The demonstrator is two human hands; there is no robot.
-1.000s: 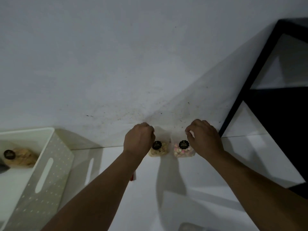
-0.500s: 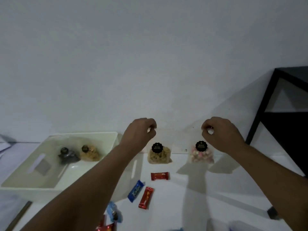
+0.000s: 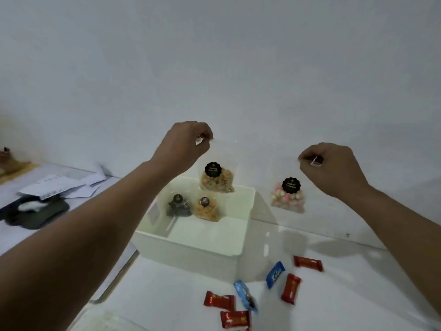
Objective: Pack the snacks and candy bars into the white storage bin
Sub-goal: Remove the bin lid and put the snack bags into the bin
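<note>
Clear snack bags [image 3: 216, 174] [image 3: 288, 197], pinched by left hand [image 3: 185, 145] and right hand [image 3: 331, 169], could perhaps slip short of the bin [image 3: 247, 211].

The fingertips of the left hand [image 3: 188, 142] and right hand [image 3: 330, 168] are curled out of sight behind the bag tops; the near-left wall of the bin [image 3: 248, 211] is hidden behind the left forearm; the labels on the two bags inside it are too small to read; a red bar [image 3: 235, 320] is cut off by the bottom edge; a brown object [image 3: 7, 161] is cropped at the left edge and blurred.
</note>
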